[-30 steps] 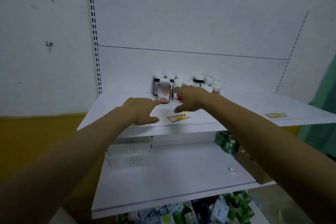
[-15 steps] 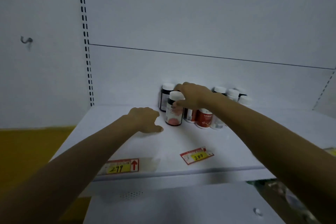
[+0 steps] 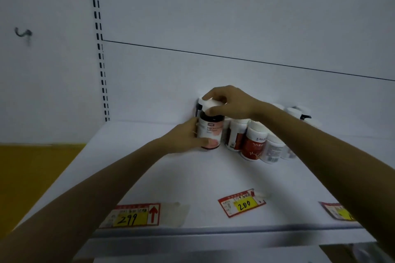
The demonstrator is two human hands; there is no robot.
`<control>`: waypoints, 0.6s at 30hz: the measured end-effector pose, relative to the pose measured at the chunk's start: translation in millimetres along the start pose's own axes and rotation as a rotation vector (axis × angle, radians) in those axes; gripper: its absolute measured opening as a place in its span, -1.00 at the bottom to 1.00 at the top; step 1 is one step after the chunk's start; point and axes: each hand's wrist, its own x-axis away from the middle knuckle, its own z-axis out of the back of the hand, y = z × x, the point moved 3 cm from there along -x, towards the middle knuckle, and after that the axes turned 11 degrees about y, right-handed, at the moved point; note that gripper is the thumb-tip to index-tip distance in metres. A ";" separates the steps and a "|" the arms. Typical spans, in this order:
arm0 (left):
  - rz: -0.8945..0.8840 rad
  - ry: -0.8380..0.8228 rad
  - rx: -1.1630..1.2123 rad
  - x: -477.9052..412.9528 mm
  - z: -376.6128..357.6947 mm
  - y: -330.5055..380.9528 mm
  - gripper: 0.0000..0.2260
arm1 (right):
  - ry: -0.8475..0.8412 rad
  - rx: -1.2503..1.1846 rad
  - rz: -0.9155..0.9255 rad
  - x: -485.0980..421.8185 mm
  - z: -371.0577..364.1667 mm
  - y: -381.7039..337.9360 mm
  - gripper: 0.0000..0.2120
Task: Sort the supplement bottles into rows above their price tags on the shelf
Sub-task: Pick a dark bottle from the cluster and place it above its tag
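Note:
A dark bottle with a white cap and a white-and-pink label (image 3: 210, 132) stands at the back of the white shelf (image 3: 149, 177). My right hand (image 3: 228, 102) grips its cap from above, and my left hand (image 3: 183, 139) wraps round its lower body from the left. To its right crowd several more bottles, among them a red-labelled bottle (image 3: 254, 145) and a white bottle with a barcode (image 3: 272, 151). Three price tags lie near the shelf's front edge: a 299 tag (image 3: 132, 215), a 200 tag (image 3: 241, 203) and a third tag (image 3: 339, 211), partly hidden by my right arm.
A white back panel (image 3: 235, 17) rises behind the bottles, with a slotted upright (image 3: 99, 49) at its left. A yellow wall strip (image 3: 32, 177) shows at lower left. Bare shelf surface lies between the bottles and the tags.
The camera has come closer. My left hand has moved from the shelf surface onto the bottle's body, while my right hand stays on the cap.

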 end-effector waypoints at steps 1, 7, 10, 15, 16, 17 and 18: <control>-0.003 0.030 0.053 6.6 0.9 3.6 -0.49 | -0.003 -0.125 -0.008 6.2 6.8 -2.6 -0.63; -0.012 0.192 0.284 58.7 -1.2 40.9 -0.51 | 0.099 -0.653 0.011 58.3 34.8 -21.3 -0.62; -0.022 0.309 0.365 90.9 -6.8 69.7 -0.61 | 0.199 -0.825 0.016 87.6 39.5 -38.7 -0.66; -0.020 0.472 0.583 149.2 -20.9 108.6 -0.47 | 0.366 -1.102 -0.044 147.5 32.5 -61.2 -0.62; -0.019 0.490 0.614 160.0 -23.9 111.7 -0.43 | 0.368 -1.166 -0.056 161.5 27.5 -62.6 -0.61; -0.018 0.497 0.630 169.9 -26.9 113.7 -0.41 | 0.366 -1.196 -0.063 175.4 22.1 -63.4 -0.58; -0.011 0.501 0.636 179.4 -29.2 114.3 -0.41 | 0.350 -1.204 -0.059 188.2 16.7 -64.3 -0.56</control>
